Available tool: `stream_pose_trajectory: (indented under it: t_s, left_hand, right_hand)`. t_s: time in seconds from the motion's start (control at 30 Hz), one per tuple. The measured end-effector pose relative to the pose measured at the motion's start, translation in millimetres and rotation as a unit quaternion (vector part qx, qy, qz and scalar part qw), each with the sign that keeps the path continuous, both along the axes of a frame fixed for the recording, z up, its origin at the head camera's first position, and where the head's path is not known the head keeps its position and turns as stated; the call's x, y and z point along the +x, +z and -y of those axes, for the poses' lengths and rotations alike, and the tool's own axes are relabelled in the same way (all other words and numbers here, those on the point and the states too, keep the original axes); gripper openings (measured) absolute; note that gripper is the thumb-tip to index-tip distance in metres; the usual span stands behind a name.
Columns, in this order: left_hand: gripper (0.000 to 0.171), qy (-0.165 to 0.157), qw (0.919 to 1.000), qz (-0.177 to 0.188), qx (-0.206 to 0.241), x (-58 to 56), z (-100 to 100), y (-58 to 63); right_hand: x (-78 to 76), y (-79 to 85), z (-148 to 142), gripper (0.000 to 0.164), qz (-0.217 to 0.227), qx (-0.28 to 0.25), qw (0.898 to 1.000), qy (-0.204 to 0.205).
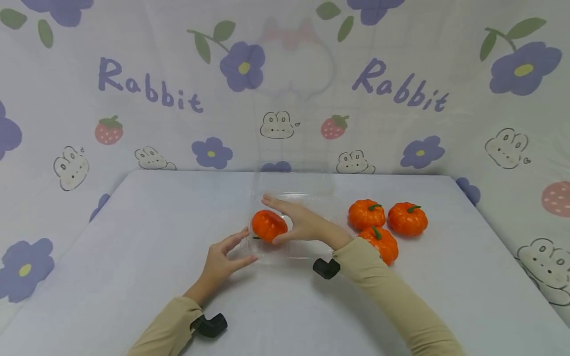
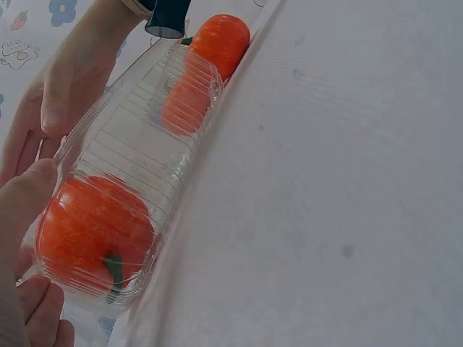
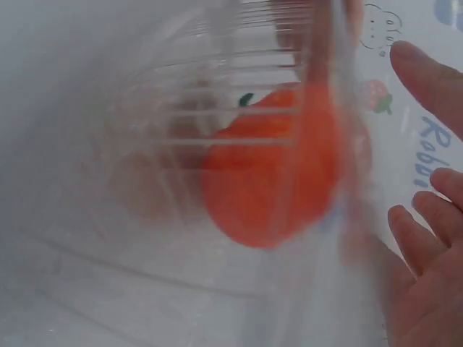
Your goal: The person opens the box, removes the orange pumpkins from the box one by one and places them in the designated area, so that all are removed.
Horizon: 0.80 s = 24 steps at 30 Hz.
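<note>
A small orange toy pumpkin (image 1: 269,226) with a green stem lies tipped over inside a clear plastic clamshell box (image 1: 307,250), at its left end. My left hand (image 1: 220,259) holds the box's front left corner, thumb and fingers spread around it. In the left wrist view, fingers (image 2: 45,307) curl at the box's end beside the pumpkin. Over the box, just right of the pumpkin, my right hand (image 1: 307,222) has its thumb and fingers apart. The right wrist view shows those fingers (image 3: 416,238) loosely spread, with the pumpkin blurred through the plastic wall.
Three more toy pumpkins sit close together right of the box: a back left one (image 1: 366,214), a back right one (image 1: 407,219) and a front one (image 1: 384,245) partly behind my right sleeve. The box's raised lid (image 1: 294,184) stands toward the printed backdrop (image 1: 303,99).
</note>
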<state>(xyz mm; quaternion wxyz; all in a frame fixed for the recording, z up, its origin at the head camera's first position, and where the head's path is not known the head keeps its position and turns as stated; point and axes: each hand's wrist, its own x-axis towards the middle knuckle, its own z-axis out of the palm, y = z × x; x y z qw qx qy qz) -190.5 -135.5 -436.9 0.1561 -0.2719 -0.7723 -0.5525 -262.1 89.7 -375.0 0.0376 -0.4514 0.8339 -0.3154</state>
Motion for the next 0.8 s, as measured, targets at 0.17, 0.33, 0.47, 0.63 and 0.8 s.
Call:
stream_pose_trajectory:
  t_s: [0.17, 0.33, 0.47, 0.63, 0.8]
  left_hand:
    - [0.051, -0.002, 1.0000, -0.004, 0.003, -1.2, 1, -1.3]
    - [0.051, 0.001, 1.0000, 0.002, 0.005, -0.8, 1, -2.1]
    - [0.050, 0.000, 1.0000, -0.002, 0.005, -0.5, 2, -2.8]
    - [0.051, -0.006, 0.9999, -0.006, 0.008, -0.7, 2, -1.3]
    - [0.052, -0.007, 1.0000, -0.004, 0.003, -0.9, 3, -0.5]
  right_hand:
    - [0.8, -11.5, 5, 0.081, 0.013, -0.005, 1.000, 0.018]
    - [2.8, -17.9, 9, 0.075, 0.014, 0.013, 1.000, 0.020]
    - [3.1, -20.8, 11, 0.066, 0.012, 0.036, 0.999, 0.009]
    - [2.4, -22.5, 11, 0.069, -0.017, 0.048, 0.999, -0.007]
    - [-1.4, -24.1, 10, 0.075, -0.053, 0.059, 0.997, -0.024]
